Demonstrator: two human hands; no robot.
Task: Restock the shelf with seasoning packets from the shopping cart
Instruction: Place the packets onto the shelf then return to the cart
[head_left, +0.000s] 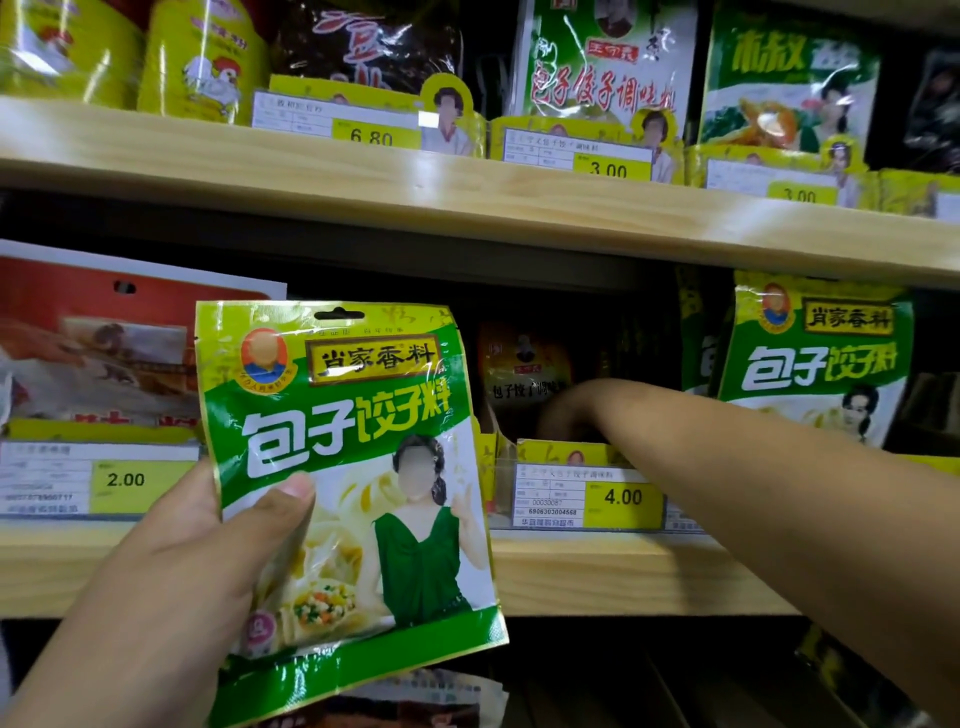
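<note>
Left hand (208, 551) grips the green seasoning packet (348, 499); right hand (566, 415) reaches into the shelf (623, 571).

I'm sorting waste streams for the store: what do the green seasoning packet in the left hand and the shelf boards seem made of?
Green seasoning packet: looks like glossy plastic film, given the glare streaks, wrinkles and sealed edges; any foil layer cannot be told. Pale shelf boards: apparently light wood or wood-look laminate, matte, with visible grain lines.

We list: green seasoning packet (358, 467), glossy crinkled plastic film; shelf boards (597, 571), pale matt grained wood; price tags (587, 499), paper behind clear glossy plastic.
</note>
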